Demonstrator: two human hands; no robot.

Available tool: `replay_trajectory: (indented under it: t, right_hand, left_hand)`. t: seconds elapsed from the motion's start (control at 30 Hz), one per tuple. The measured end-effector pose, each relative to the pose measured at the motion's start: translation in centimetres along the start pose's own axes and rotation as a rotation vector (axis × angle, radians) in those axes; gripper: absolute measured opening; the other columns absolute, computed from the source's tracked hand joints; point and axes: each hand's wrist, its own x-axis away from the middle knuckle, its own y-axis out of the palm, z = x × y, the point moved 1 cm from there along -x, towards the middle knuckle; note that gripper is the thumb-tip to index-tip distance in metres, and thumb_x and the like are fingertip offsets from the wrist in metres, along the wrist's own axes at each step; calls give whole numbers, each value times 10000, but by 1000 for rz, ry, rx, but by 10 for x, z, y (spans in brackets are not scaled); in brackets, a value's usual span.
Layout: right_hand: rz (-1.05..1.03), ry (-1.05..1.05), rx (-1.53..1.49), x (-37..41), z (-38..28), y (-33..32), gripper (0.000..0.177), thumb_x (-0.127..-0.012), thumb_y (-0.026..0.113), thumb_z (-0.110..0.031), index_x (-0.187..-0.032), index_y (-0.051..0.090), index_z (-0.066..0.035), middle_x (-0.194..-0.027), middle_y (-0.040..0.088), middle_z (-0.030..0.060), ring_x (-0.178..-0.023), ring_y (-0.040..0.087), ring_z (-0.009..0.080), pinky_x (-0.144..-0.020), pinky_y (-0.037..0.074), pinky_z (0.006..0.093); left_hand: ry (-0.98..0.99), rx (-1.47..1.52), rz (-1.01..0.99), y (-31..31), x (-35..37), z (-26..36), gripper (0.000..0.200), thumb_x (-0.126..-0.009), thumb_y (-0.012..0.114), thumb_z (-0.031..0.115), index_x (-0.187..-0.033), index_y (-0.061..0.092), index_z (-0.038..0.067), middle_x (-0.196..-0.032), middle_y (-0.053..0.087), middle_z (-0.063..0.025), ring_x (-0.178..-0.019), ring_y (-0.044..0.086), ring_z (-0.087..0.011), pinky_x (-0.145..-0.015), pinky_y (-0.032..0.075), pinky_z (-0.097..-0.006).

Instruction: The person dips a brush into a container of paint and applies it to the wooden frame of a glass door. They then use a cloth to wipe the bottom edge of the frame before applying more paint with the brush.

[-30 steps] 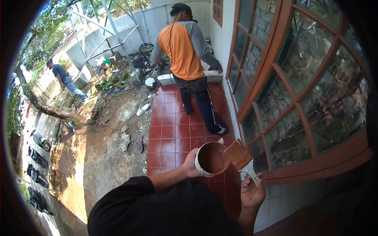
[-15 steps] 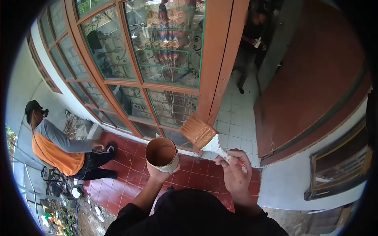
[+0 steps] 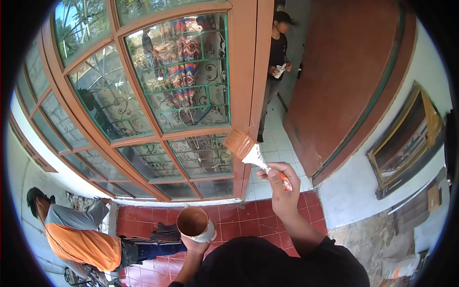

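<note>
My right hand [image 3: 285,189] grips the red and white handle of a wide paintbrush [image 3: 252,155]. The brown, paint-coated bristles are raised and overlap the lower part of the brown wooden door-side post [image 3: 245,95]; whether they touch it I cannot tell. Lower and to the left, my left hand [image 3: 197,245] holds a round paint can [image 3: 195,224] from beneath and the side. Its mouth faces up and brown paint coats the inside. Beside the post stands a brown-framed window [image 3: 165,136] with glass panes and green metal grilles behind them.
A person in an orange and grey shirt [image 3: 88,241] bends low at the left. Another person in dark clothes [image 3: 277,52] stands in the doorway holding something white. The brown door [image 3: 342,81] is open at the right. Red tiles [image 3: 260,222] cover the floor.
My view has turned upward and the brush has risen relative to my left hand and the can. The person in orange bends lower. The person in the doorway shows more fully.
</note>
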Motion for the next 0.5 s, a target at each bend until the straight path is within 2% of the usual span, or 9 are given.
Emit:
replay_trajectory:
  t: [0.03,0.17,0.3,0.4,0.5]
  right_hand:
    - [6,-27,4,-2,-2,1,241,-1015,566,-156,-1131,577,56,-1005,671,134,-941,667,162,-857,526,288]
    - [97,-177,209,-17,-12,8,212,-998,587,-120,-1132,580,45,-1009,653,116,-923,664,147,-833,524,275]
    - [135,-266,339,-35,-21,11,232,-1006,578,-147,-1134,580,48,-1019,653,119,-923,664,144,-846,520,274]
    - [214,-224,217,-52,-15,15,247,-1016,563,-168,-1134,578,48,-1026,642,120,-921,669,157,-859,531,285]
    - [340,-300,-102,-71,-11,28,233,-1016,555,-158,-1125,571,47,-1030,629,132,-911,674,191,-876,556,335]
  left_hand:
    - [-2,19,3,-4,10,4,694,-860,429,665,-1356,510,186,-1308,566,-123,-1170,543,-406,-891,464,-597]
    - [-11,154,89,-22,40,19,704,-850,437,658,-1336,523,156,-1280,569,-147,-1164,528,-393,-903,455,-571]
    - [11,160,109,-42,54,30,710,-844,448,652,-1329,527,140,-1274,569,-154,-1173,516,-386,-909,448,-562]
    - [-17,176,56,-39,58,31,721,-843,451,652,-1321,528,118,-1273,569,-159,-1173,514,-392,-906,449,-564]
    - [-18,181,68,-39,59,30,742,-839,453,662,-1318,526,100,-1253,577,-168,-1162,510,-413,-900,454,-557]
